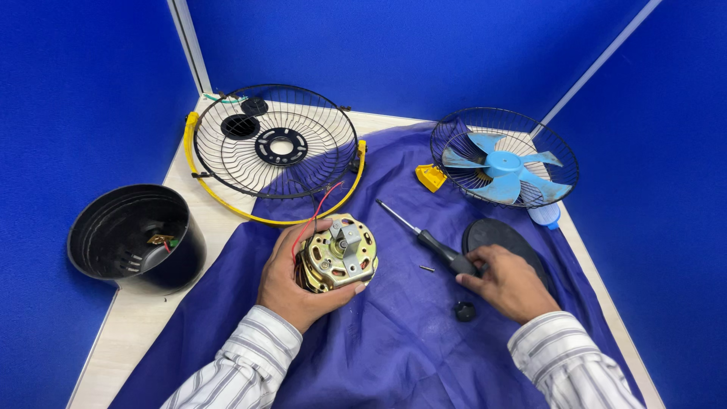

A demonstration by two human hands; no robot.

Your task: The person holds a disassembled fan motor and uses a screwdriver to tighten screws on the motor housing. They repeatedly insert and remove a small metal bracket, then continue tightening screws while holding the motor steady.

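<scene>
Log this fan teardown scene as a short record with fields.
Left hand: grips the brass-coloured fan motor, red wire attached
Right hand: closed on the handle of the screwdriver, tip resting on the cloth
Surface: blue cloth over a pale table
Near right hand: small screw, black knob, black disc
Behind: wire guard with yellow rim; second guard holding blue blades
Left: black housing

Left hand (291, 282) grips fan motor (338, 254); right hand (506, 284) grasps screwdriver (433, 241).
</scene>
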